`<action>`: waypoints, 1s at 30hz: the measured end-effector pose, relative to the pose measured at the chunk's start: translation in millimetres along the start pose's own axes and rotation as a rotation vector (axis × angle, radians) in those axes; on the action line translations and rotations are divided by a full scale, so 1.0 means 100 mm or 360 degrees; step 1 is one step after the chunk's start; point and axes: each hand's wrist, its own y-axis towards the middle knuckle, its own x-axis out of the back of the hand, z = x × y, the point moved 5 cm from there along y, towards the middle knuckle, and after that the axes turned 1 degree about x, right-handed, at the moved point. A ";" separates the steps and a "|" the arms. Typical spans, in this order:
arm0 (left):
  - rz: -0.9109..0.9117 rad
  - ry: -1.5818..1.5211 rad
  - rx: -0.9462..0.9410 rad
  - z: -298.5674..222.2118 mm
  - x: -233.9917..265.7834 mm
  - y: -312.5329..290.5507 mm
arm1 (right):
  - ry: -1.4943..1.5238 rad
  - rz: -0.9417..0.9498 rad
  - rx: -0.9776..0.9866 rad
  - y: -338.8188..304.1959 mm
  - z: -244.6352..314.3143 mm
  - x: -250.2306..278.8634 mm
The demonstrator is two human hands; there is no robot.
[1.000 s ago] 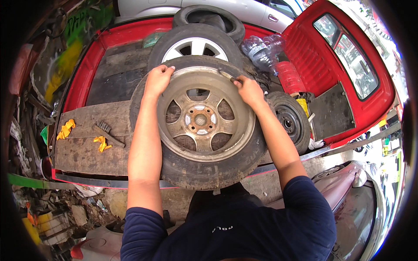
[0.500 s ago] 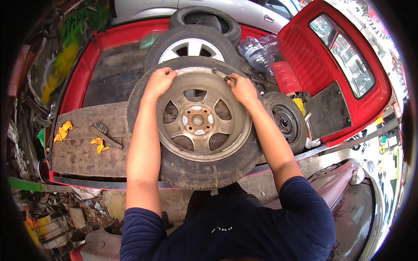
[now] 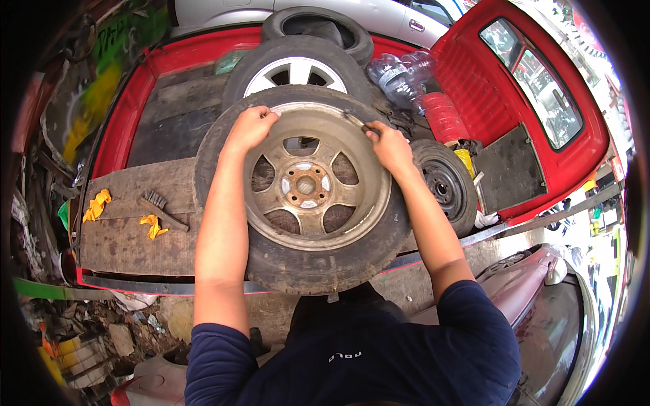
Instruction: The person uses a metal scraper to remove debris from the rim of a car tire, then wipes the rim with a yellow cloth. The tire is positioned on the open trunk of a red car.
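Note:
A dirty wheel (image 3: 306,223), its tyre mounted on a dull grey rim with a rusty hub, leans in front of me at the edge of a red truck bed. My left hand (image 3: 252,128) is closed at the rim's far left edge; what its fingers pinch, if anything, is hidden. My right hand (image 3: 391,149) grips a slim small brush (image 3: 355,122) with a dark tip, which lies over the rim's far right edge. Both forearms reach across the tyre's sides.
Behind stand another wheel (image 3: 298,72) with a silver rim and a bare tyre (image 3: 362,44). Plastic bottles (image 3: 399,80) and a black steel-rimmed wheel (image 3: 443,186) are to the right. A wire brush (image 3: 162,211) and yellow cloth scraps (image 3: 97,206) lie on the boards at left.
My right hand and the brush have shifted slightly right and down along the rim. My left hand stays almost where it was, by the rim's far left edge.

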 end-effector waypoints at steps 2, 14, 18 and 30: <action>-0.0002 0.0009 -0.0006 0.00 0.00 0.00 | -0.0050 0.0010 0.0037 0.11 0.16 -0.08; 0.0001 -0.0023 -0.0007 0.02 0.02 0.00 | -0.0045 -0.0011 0.0017 -0.08 -0.14 0.00; 0.0006 -0.0029 -0.0006 0.00 0.02 -0.01 | -0.0041 -0.0056 0.0041 -0.09 -0.14 0.00; 0.0004 -0.0017 -0.0022 0.03 0.03 0.01 | -0.0122 -0.0016 0.0127 0.09 0.12 -0.03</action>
